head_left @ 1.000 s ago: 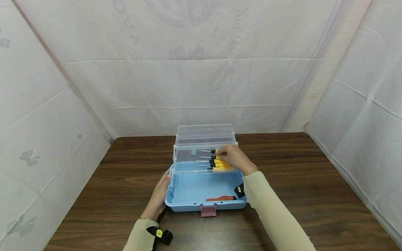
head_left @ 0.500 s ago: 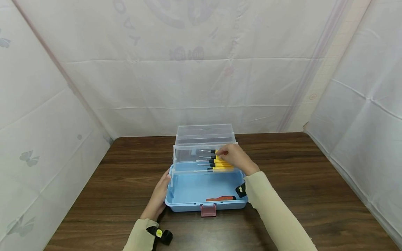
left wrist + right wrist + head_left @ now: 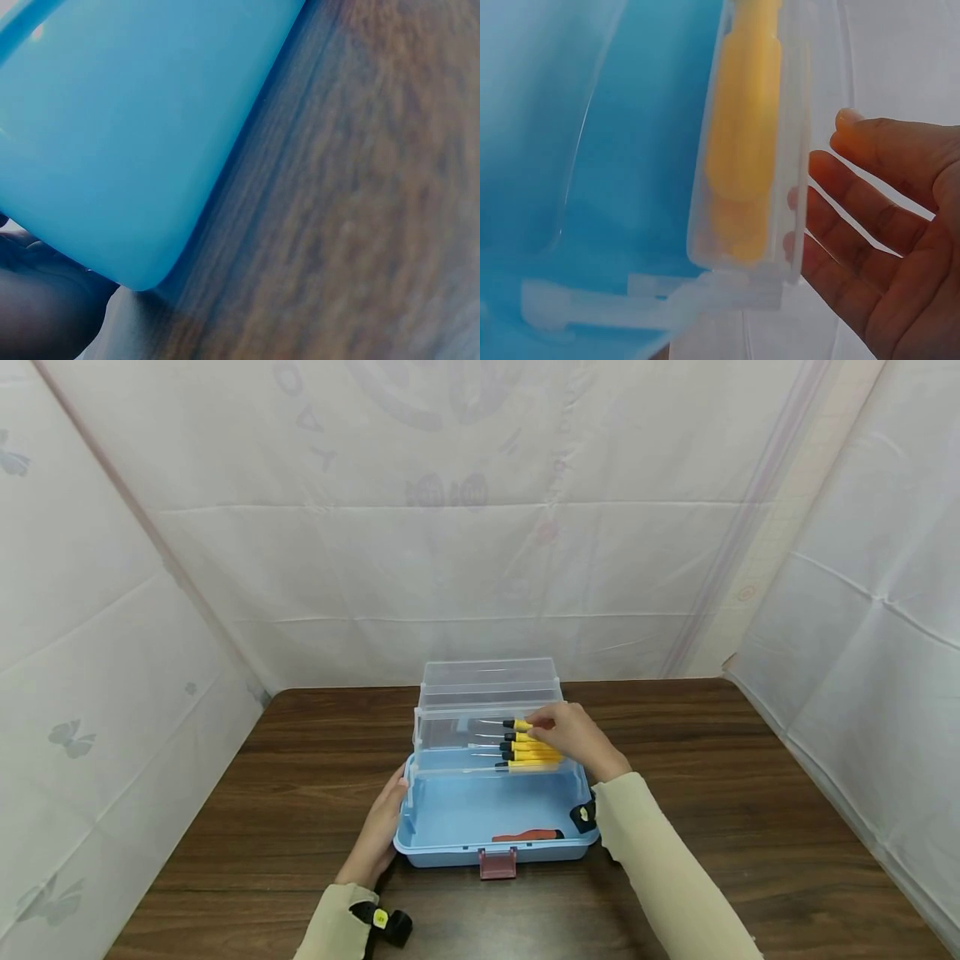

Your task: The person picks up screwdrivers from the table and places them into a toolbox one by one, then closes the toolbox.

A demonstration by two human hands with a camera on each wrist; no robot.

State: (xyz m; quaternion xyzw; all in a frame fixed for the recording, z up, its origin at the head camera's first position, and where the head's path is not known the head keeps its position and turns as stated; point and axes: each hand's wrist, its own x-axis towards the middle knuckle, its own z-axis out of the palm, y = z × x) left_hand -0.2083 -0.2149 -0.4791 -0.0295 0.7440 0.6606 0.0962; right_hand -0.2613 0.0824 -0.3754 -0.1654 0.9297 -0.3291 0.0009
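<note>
White sheeting behind; left hand [image 3: 380, 827] lies flat against toolbox [image 3: 450, 847], right hand [image 3: 573, 739] loosely open over screwdrivers [image 3: 528, 747]; a nudge might tip the tray

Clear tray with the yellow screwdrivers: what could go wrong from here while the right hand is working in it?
The clear tray sits raised above the blue toolbox; pressing on it could swing it. The yellow screwdrivers lie packed side by side, so the right hand at the top one may nudge its neighbours out of line. The left hand only rests against the box's side, so the box might slide on the table.
</note>
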